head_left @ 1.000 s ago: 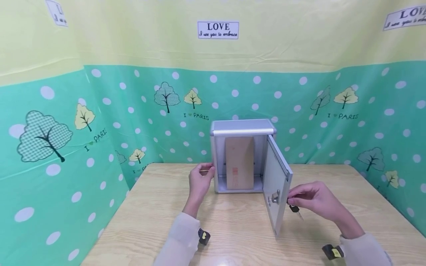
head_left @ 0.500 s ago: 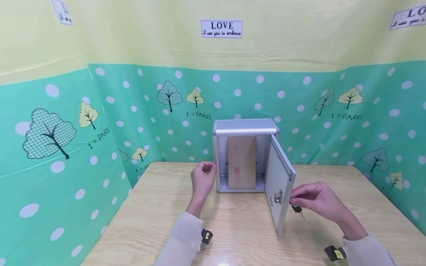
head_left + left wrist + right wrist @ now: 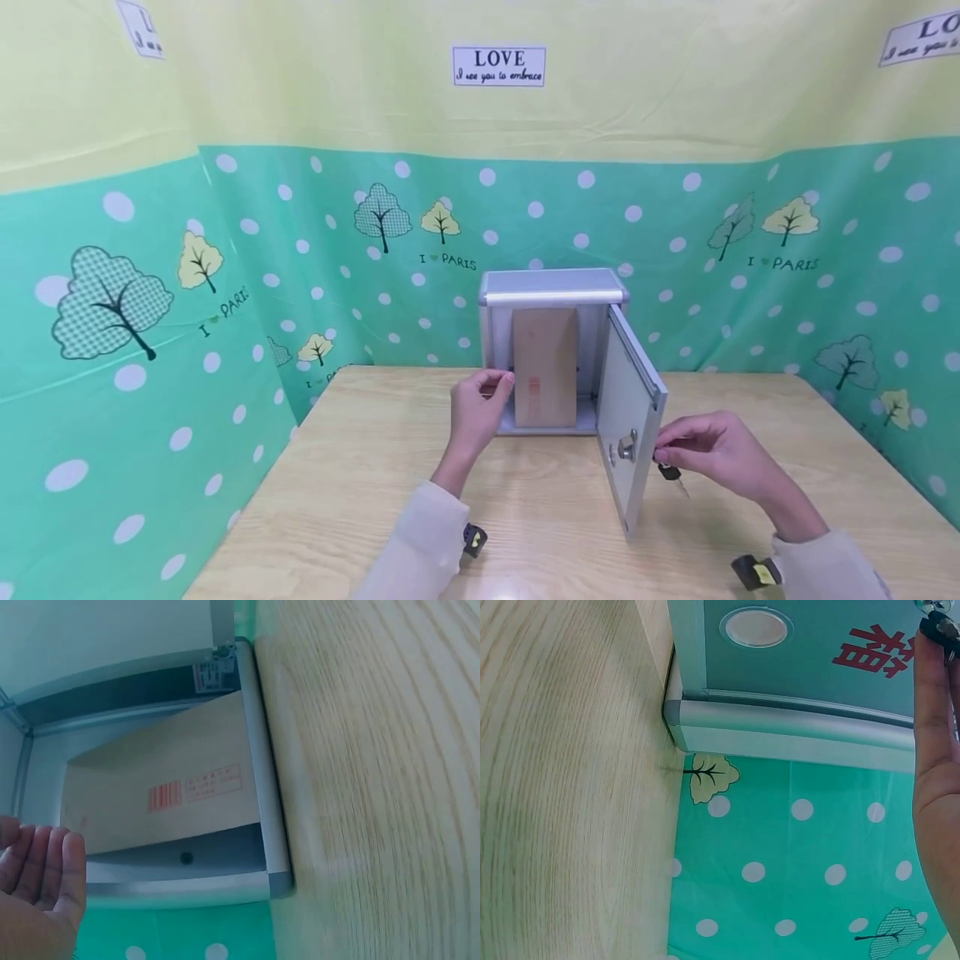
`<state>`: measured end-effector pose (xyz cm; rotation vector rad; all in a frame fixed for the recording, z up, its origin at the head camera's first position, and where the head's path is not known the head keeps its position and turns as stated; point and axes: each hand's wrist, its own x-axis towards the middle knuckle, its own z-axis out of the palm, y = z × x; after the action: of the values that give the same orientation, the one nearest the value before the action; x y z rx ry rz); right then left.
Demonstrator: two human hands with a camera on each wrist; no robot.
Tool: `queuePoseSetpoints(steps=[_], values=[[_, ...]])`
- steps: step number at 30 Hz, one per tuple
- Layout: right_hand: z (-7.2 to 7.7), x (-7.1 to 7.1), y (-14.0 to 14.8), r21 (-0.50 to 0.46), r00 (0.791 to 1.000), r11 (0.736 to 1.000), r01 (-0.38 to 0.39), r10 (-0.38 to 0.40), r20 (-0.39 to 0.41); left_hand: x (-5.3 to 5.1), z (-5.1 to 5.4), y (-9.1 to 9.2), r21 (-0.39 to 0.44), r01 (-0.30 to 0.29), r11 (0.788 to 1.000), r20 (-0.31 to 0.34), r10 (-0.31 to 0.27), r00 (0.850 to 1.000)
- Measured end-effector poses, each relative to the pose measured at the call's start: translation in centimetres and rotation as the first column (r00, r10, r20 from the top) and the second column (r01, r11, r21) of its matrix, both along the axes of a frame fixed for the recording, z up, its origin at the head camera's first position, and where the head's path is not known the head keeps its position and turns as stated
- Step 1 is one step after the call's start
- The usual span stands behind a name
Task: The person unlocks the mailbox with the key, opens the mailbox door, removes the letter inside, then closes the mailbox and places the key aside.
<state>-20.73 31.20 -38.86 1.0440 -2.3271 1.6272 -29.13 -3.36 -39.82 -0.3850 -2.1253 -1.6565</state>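
Observation:
A silver metal letter box (image 3: 555, 286) stands on the table, its door (image 3: 626, 400) swung out to the right. Inside, a brown envelope (image 3: 545, 367) leans upright; the left wrist view shows red print on the envelope (image 3: 165, 780). My left hand (image 3: 477, 410) is at the box's front left, thumb and fingertips close to the envelope's left edge. In the left wrist view its fingers look fairly straight, with nothing seen between them. My right hand (image 3: 716, 454) pinches a black-headed key (image 3: 937, 631) at the door's outer face. A second key (image 3: 670, 472) dangles below those fingers.
The wooden table (image 3: 360, 500) extends to both sides and in front of the box. A green and yellow printed curtain (image 3: 330, 208) hangs close behind it and along the sides. The open door juts toward the front, with a lock cam (image 3: 627, 445) on its inner face.
My left hand has moved right, from the box's left side to its opening near the envelope. My right hand keeps its place at the door. The view shifted slightly early on.

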Motion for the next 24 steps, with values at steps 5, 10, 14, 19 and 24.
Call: queuePoseSetpoints(steps=[5,10,14,19,24], values=[[0.0,-0.1,0.0,0.006,1.000,1.000,-0.005,0.005,-0.002,0.1,-0.4,1.1,0.016,0.025,1.000,-0.010,-0.025,1.000],[0.0,-0.1,0.1,0.017,1.000,1.000,0.015,-0.015,-0.014,-0.1,-0.8,2.9,0.042,0.128,0.991,0.039,-0.130,0.991],[0.0,-0.1,0.1,0.021,1.000,0.999,0.024,-0.024,-0.015,-0.5,-0.9,3.9,-0.006,0.151,0.989,0.091,-0.150,0.984],[0.0,-0.1,0.3,0.018,0.999,0.999,0.032,-0.032,-0.020,-0.9,-1.1,5.0,-0.085,0.105,0.991,0.103,-0.096,0.990],[0.0,-0.2,0.4,0.021,1.000,1.000,0.020,-0.020,-0.015,-1.3,-1.4,6.0,-0.144,0.033,0.989,0.131,-0.014,0.991]])
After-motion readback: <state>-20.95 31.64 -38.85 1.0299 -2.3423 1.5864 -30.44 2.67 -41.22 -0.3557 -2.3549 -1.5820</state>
